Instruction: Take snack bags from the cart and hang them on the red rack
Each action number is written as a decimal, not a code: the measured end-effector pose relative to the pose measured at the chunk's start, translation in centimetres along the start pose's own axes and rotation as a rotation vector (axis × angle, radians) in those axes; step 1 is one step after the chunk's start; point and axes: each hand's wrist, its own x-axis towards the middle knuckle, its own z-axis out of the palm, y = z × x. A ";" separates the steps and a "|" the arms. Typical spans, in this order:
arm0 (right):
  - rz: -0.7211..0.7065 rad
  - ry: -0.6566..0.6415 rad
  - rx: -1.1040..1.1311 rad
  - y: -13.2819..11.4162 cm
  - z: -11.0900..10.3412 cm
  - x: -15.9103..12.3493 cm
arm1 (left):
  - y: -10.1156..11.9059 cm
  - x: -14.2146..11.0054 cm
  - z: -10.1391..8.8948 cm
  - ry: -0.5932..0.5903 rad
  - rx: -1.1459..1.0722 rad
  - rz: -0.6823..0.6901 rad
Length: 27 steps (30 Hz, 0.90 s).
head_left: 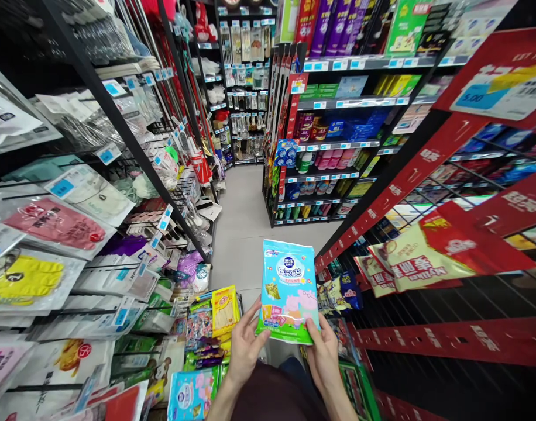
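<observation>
A light blue and green seaweed snack packet with pink cartoon pigs is held upright in front of me, its printed face toward the camera. At its lower left edge, my left hand grips it with the thumb near the front. My right hand closes on the lower right corner, thumb lying over the front. Below and to the left lies a similar blue packet. Close by it is a yellow snack packet among several colourful packets.
On the left, racks hold bagged gloves and other hanging goods. To the right, snack bags hang from a wire rack with red strips. A grey floor aisle runs ahead, beside a stocked shelf unit.
</observation>
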 end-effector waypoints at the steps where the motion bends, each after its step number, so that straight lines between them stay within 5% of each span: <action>1: -0.003 0.004 -0.008 0.0 0.0 0.0 | -0.1 0.0 0.0 0.010 0.011 -0.010; 8: -0.014 0.057 0.024 0.1 -0.1 0.0 | -0.4 0.0 -0.5 0.012 0.120 0.013; 13: -0.076 0.053 -0.066 -0.1 -0.1 -0.1 | 0.7 -0.2 0.3 -0.073 0.840 0.304; 16: -0.091 -0.090 -0.156 -0.9 0.4 -0.9 | 0.4 -0.2 0.9 -0.212 1.043 0.402; 18: -0.067 -0.337 -0.212 -1.6 0.8 -1.6 | -0.4 -0.2 1.1 -0.165 0.941 0.342; 20: -0.001 -0.639 -0.258 -2.0 1.0 -2.1 | -1.2 -0.3 1.0 0.037 0.738 0.183; 22: 0.084 -0.792 -0.293 -2.0 0.9 -2.2 | -1.9 -0.5 0.9 0.224 0.481 0.016; 24: 0.117 -0.722 -0.341 -1.4 0.4 -1.8 | -2.2 -0.9 1.1 0.297 0.197 -0.068; 27: 0.044 -0.455 -0.383 -0.4 -0.5 -0.9 | -2.4 -1.9 1.6 0.241 -0.098 -0.127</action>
